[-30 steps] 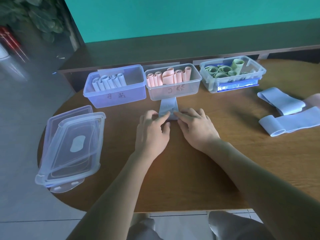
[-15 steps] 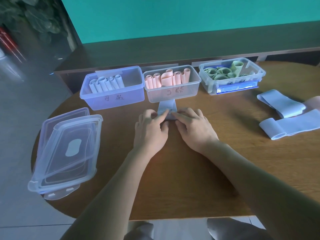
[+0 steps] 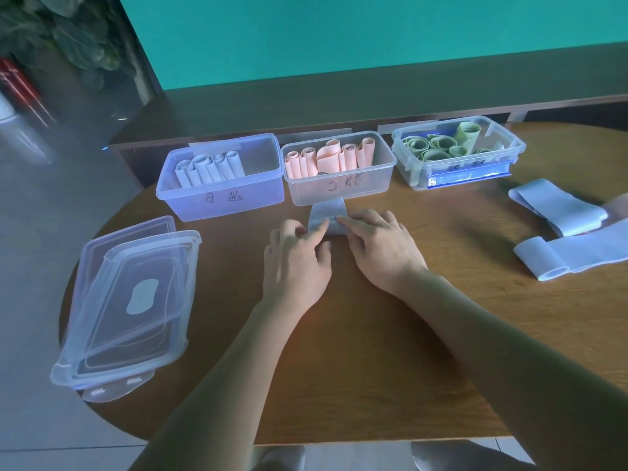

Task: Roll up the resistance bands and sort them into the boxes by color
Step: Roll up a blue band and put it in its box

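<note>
A blue resistance band (image 3: 325,212) lies flat on the table in front of the middle box, its near end partly rolled. My left hand (image 3: 296,263) and my right hand (image 3: 380,250) both pinch that rolled end with thumb and fingers. Behind it stand three boxes: a blue box (image 3: 221,202) holding several blue rolls, a clear box (image 3: 339,190) with several pink rolls, and a clear box (image 3: 421,176) with several green rolls. At the right lie two loose blue bands (image 3: 557,212) (image 3: 574,256), with a pink band (image 3: 620,207) partly under them.
Stacked clear box lids (image 3: 132,300) lie at the table's left edge, overhanging it. The round wooden table (image 3: 373,368) ends close to my body. A dark ledge and a teal wall rise behind the boxes.
The roll under my fingers has advanced a little toward the middle box, leaving a shorter flat stretch of band. Both hands stayed on it.
</note>
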Demonstrator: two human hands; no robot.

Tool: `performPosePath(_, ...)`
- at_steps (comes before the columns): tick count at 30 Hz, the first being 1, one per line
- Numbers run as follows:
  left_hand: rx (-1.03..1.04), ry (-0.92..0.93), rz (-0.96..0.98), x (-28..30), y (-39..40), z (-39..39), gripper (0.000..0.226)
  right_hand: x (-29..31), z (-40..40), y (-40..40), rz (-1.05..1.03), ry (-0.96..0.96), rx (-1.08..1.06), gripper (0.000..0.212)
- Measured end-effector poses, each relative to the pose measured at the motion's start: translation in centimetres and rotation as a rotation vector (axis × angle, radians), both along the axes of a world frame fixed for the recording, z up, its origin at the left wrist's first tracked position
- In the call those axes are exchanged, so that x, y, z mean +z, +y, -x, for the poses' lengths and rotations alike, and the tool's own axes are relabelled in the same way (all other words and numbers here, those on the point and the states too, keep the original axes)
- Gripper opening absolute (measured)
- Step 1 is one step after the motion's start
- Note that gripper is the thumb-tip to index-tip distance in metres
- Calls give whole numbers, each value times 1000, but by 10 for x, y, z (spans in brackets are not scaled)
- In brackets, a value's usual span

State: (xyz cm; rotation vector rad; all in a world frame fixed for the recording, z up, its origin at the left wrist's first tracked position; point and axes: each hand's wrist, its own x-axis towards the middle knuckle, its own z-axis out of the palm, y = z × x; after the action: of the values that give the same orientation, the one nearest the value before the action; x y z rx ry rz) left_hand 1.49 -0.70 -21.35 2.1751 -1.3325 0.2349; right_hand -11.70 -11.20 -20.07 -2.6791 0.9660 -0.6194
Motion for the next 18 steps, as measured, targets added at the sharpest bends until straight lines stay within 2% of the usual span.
performPosePath(5, 55, 16, -81, 2, -5, -1, 45, -4, 2, 1, 32, -106, 52, 36)
performPosePath(11, 56, 33, -123, 3, -11, -5, 46, -6, -1, -4, -2, -71, 34, 41)
performPosePath(15, 18, 66, -110, 3, -14, -7, 47, -5, -4, -8, -12, -61, 21, 38)
performPosePath(18, 5, 70, -31, 3, -13, -8, 44, -3, -6, -13, -6, -53, 11, 36)
